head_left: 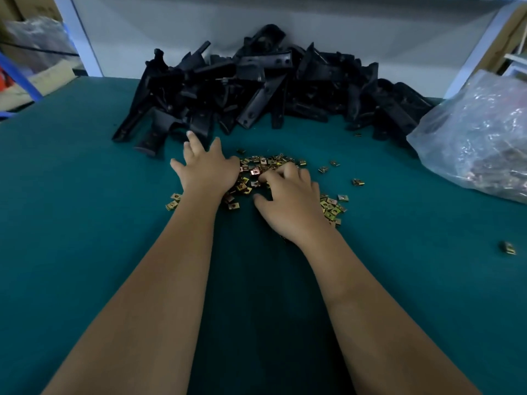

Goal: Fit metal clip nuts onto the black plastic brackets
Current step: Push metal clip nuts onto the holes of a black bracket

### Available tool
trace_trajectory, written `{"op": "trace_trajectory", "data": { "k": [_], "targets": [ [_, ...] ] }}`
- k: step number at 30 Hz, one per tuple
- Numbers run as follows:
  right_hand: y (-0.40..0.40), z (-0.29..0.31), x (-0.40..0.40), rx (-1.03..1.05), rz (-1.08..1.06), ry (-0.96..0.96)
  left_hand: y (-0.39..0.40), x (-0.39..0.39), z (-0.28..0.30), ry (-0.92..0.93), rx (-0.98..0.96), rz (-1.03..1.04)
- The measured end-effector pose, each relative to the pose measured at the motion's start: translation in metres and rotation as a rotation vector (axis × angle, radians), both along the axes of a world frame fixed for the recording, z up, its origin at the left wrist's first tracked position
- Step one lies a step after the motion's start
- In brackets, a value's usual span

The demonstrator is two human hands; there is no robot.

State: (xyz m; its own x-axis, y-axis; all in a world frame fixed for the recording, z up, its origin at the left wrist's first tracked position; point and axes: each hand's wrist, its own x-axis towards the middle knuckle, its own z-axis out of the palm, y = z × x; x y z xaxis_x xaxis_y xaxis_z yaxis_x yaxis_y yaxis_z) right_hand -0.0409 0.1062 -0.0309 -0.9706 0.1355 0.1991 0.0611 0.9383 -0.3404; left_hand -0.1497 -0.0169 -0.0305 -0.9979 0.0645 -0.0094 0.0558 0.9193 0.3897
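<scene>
We see a teal-covered table (85, 252) backed by a pale grey panel (171, 29) between white posts (82, 38). Cardboard boxes (37, 78) sit dimly at left; the light is low and cool.

Two bare forearms, sleeveless; left hand (206, 169) and right hand (289, 203) ungloved

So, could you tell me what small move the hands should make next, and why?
Probably the right hand, fingers curled over the clip nuts, should pinch one nut and lift it clear. The left hand lies spread and empty just short of the black brackets, so neither hand visibly holds a part yet.
</scene>
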Motion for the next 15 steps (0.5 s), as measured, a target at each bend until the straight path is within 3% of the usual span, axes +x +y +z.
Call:
{"op": "trace_trajectory", "data": {
  "k": [7,11,15],
  "targets": [
    [0.002,0.0,-0.002,-0.033,0.005,0.003,0.003,-0.009,0.003,0.003,-0.072,0.016],
    [0.002,0.0,-0.003,-0.025,0.0,0.015,0.006,0.0,0.002,0.22,-0.103,0.041],
    [0.003,0.001,-0.004,-0.03,-0.003,0.018,0.006,0.007,0.01,0.422,0.043,0.066]
  ]
}}
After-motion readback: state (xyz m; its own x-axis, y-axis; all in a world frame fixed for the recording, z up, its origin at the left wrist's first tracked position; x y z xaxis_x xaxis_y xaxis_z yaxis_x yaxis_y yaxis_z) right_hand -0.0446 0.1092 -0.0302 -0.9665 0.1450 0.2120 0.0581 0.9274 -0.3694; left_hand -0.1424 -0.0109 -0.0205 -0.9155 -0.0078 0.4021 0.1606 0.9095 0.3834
